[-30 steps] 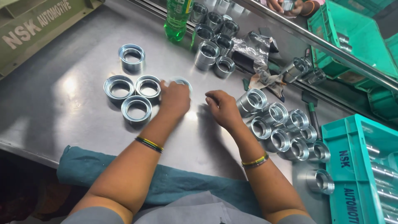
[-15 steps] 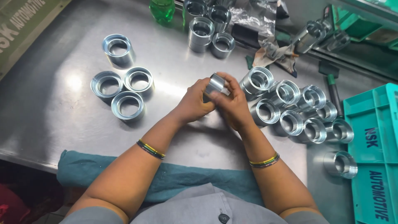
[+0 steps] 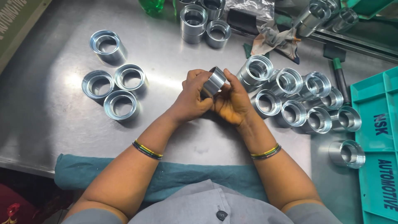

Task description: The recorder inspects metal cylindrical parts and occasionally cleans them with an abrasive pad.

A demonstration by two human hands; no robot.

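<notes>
Head view: left hand (image 3: pixel 191 98) and right hand (image 3: pixel 233 103) both grip one ring (image 3: pixel 214 81), fingers curled round it. Best to hold tight and turn slowly.

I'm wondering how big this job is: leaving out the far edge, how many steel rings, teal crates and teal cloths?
Steel rings: 14 (4 left, 9 right, 1 held ring between left hand and right hand)
Teal crate: 1
Teal cloth: 1
Total: 16

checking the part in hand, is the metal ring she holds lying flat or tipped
Tipped: the metal ring is off the steel table, its side wall up, between left hand and right hand.
</notes>
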